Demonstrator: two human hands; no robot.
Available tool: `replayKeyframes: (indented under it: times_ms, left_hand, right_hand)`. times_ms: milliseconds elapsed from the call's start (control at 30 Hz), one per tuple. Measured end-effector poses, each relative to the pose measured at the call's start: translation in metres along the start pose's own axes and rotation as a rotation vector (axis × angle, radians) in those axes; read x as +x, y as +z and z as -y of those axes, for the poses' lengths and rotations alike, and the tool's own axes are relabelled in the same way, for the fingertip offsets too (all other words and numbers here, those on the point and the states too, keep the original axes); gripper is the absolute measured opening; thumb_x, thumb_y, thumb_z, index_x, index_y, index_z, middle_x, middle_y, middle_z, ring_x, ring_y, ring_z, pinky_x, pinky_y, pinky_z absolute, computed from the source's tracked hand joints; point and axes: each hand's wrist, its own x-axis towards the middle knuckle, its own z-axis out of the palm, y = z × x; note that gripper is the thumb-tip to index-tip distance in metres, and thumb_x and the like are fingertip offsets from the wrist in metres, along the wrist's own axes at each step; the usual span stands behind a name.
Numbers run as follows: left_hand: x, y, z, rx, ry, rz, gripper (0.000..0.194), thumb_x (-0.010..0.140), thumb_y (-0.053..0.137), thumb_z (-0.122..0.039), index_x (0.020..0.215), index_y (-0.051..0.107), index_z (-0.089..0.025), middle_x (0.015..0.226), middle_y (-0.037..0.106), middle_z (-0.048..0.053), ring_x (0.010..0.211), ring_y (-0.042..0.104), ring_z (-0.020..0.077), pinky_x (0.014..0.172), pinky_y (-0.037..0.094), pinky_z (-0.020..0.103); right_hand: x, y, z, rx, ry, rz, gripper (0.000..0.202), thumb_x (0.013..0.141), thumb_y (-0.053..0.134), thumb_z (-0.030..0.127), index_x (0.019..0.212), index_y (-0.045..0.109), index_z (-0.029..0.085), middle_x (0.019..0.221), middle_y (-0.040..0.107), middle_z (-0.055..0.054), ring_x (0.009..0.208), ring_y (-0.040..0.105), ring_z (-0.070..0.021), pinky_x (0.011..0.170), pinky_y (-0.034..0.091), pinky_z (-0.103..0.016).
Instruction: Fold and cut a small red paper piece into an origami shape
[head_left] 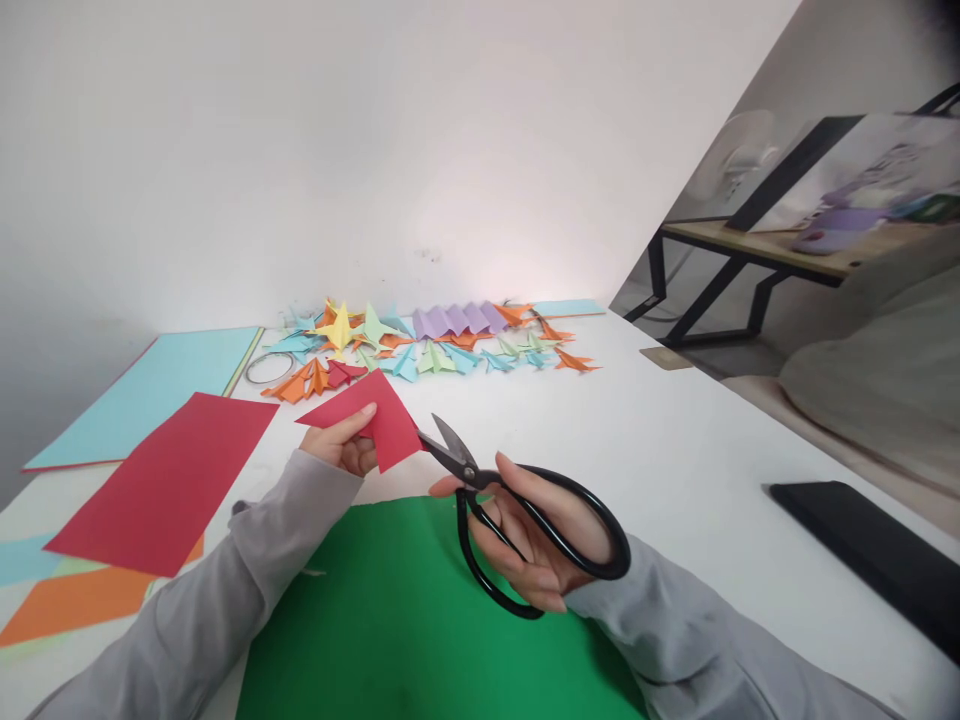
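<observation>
Between its thumb and fingers, my left hand (349, 440) grips a folded piece of red paper (390, 425), held up above the white table. My right hand (525, 525) is wrapped through the looped black handles of a pair of scissors (457, 462). The scissor blades are parted and point up and to the left. One blade reaches the right edge of the red paper; whether the paper lies between the blades I cannot tell. Below both hands lies a large green sheet (420, 640).
Several folded paper shapes (431, 358) line the wall, along with a purple pleated strip (459, 320) and a wire coil (270, 368). A flat red sheet (165, 480), a light blue sheet (150, 390) and an orange sheet (79, 602) lie left. A black flat object (862, 550) rests right.
</observation>
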Motion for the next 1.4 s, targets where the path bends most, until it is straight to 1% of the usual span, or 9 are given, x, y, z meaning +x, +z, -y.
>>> replayKeyframes:
  times_ms: [167,233,300,367,433,467,867,1100,1400]
  left_hand:
    - [-0.001,0.001,0.003,0.014,-0.004,0.01,0.016,0.08,0.053,-0.009,0.093,0.062,-0.008,0.074,0.072,0.008,0.066,0.069,0.0185,0.055,0.058,0.024]
    - [-0.003,0.001,0.004,0.053,-0.002,0.026,0.015,0.079,0.054,-0.008,0.091,0.061,-0.007,0.07,0.071,0.008,0.061,0.068,0.0181,0.05,0.057,0.023]
    - [-0.005,0.003,0.006,0.09,-0.011,0.038,0.013,0.079,0.054,-0.008,0.09,0.061,-0.007,0.067,0.071,0.008,0.056,0.067,0.0178,0.046,0.055,0.023]
    - [-0.007,0.004,0.008,0.104,-0.038,0.042,0.013,0.079,0.053,-0.008,0.089,0.061,-0.008,0.066,0.07,0.007,0.053,0.066,0.0171,0.045,0.055,0.023]
    - [-0.011,0.006,0.01,0.112,-0.076,0.056,0.012,0.08,0.053,-0.009,0.088,0.061,-0.007,0.066,0.07,0.008,0.052,0.066,0.0168,0.045,0.055,0.024]
    - [-0.012,0.007,0.012,0.121,-0.092,0.066,0.012,0.08,0.052,-0.009,0.088,0.061,-0.007,0.066,0.07,0.008,0.051,0.066,0.0169,0.045,0.055,0.024]
    - [-0.028,0.017,0.033,0.051,-0.127,0.035,0.02,0.075,0.059,-0.011,0.095,0.062,-0.012,0.074,0.071,0.006,0.064,0.068,0.0198,0.05,0.056,0.027]
    - [-0.027,0.017,0.033,-0.014,-0.137,-0.001,0.012,0.075,0.058,-0.008,0.087,0.062,-0.009,0.069,0.071,0.006,0.06,0.068,0.0192,0.052,0.057,0.028]
    - [-0.032,0.021,0.03,-0.02,-0.132,-0.004,0.013,0.077,0.057,-0.009,0.088,0.062,-0.01,0.069,0.071,0.006,0.062,0.068,0.0195,0.052,0.057,0.028]
  right_hand:
    - [0.004,-0.005,-0.001,0.062,0.063,0.097,0.067,0.091,-0.002,0.047,0.128,0.042,0.013,0.044,0.051,0.003,0.024,0.034,-0.0079,0.027,0.034,-0.018]
    - [0.005,-0.008,0.0,0.086,0.073,0.127,0.071,0.09,-0.007,0.047,0.125,0.045,0.013,0.045,0.053,0.002,0.024,0.036,-0.0079,0.028,0.036,-0.018]
    - [0.005,-0.012,0.002,0.112,0.081,0.194,0.08,0.088,-0.012,0.048,0.112,0.055,0.01,0.046,0.053,0.001,0.026,0.039,-0.008,0.03,0.038,-0.018]
    - [0.006,-0.018,0.002,0.11,0.103,0.33,0.091,0.084,-0.017,0.052,0.087,0.062,0.007,0.043,0.05,-0.001,0.03,0.045,-0.0095,0.031,0.04,-0.019]
    - [0.007,-0.024,0.001,0.103,0.097,0.456,0.095,0.079,-0.016,0.062,0.065,0.061,0.008,0.038,0.044,-0.001,0.034,0.049,-0.011,0.031,0.039,-0.019]
    - [0.008,-0.027,0.0,0.102,0.089,0.471,0.095,0.078,-0.015,0.065,0.063,0.06,0.008,0.036,0.042,0.0,0.034,0.05,-0.0113,0.031,0.038,-0.018]
    - [0.013,-0.031,-0.005,0.104,0.006,0.495,0.098,0.073,-0.017,0.069,0.066,0.06,0.009,0.037,0.045,0.0,0.032,0.047,-0.011,0.031,0.038,-0.02]
    - [0.013,-0.027,-0.006,0.148,-0.063,0.506,0.1,0.069,-0.019,0.07,0.068,0.06,0.01,0.04,0.046,0.0,0.035,0.047,-0.0108,0.032,0.039,-0.02]
    - [0.012,-0.026,-0.007,0.171,-0.048,0.513,0.103,0.066,-0.022,0.071,0.068,0.06,0.008,0.037,0.043,0.0,0.032,0.047,-0.0116,0.031,0.037,-0.021]
